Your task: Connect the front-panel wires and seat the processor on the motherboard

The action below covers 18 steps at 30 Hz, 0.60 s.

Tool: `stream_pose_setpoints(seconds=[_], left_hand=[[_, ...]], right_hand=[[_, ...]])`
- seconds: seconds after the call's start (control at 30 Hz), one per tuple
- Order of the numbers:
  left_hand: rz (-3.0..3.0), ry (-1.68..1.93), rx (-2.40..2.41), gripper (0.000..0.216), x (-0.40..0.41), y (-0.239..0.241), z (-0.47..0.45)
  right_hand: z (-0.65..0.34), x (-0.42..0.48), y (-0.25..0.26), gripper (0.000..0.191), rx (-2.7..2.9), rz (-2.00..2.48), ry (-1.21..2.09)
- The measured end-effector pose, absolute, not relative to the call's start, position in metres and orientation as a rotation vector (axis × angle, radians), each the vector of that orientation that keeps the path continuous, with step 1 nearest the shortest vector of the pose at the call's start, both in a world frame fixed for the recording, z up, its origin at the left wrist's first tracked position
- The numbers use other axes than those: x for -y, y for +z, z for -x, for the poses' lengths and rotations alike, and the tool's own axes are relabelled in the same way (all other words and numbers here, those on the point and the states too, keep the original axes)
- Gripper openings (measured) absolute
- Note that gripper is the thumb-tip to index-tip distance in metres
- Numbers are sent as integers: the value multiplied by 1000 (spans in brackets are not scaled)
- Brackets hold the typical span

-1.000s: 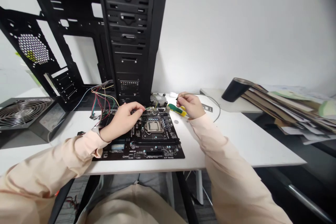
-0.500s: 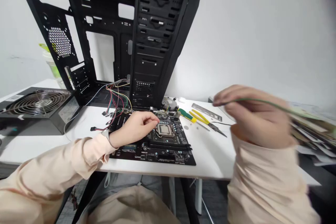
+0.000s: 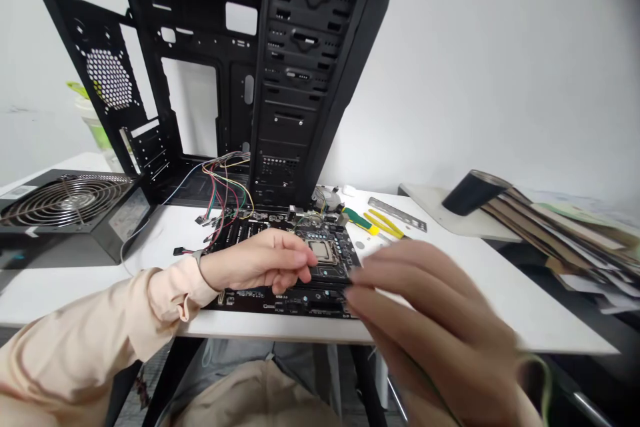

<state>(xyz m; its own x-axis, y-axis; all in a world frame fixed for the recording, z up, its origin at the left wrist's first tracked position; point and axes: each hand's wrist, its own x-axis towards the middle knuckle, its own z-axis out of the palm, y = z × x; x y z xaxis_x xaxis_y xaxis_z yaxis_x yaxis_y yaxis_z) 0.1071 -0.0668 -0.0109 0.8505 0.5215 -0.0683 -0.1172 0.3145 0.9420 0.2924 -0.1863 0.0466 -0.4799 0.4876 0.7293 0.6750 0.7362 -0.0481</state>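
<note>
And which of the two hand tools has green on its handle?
The screwdriver, nearer the motherboard: its handle is green with a yellow end, while the pliers beside it show plain yellow handles.

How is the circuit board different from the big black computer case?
Pose: the circuit board lies flat, while the computer case stands up behind it.
Size: the case is much taller; the board is thin.
Look: the board is crowded with tiny parts around a silvery square chip, while the case has big openings and a honeycomb vent.
Both are mostly black and sit on the white table.
</note>
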Motion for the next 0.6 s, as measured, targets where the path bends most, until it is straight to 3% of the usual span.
stream_pose_setpoints(seconds=[0.27,0.6], left_hand=[[-971,407,-346,42,50,-11,-94],[-980,229,-452,40,45,-21,-92]], right_hand=[[-283,76,20,8,2313,423,173],[-284,70,-23,15,2112,376,266]])
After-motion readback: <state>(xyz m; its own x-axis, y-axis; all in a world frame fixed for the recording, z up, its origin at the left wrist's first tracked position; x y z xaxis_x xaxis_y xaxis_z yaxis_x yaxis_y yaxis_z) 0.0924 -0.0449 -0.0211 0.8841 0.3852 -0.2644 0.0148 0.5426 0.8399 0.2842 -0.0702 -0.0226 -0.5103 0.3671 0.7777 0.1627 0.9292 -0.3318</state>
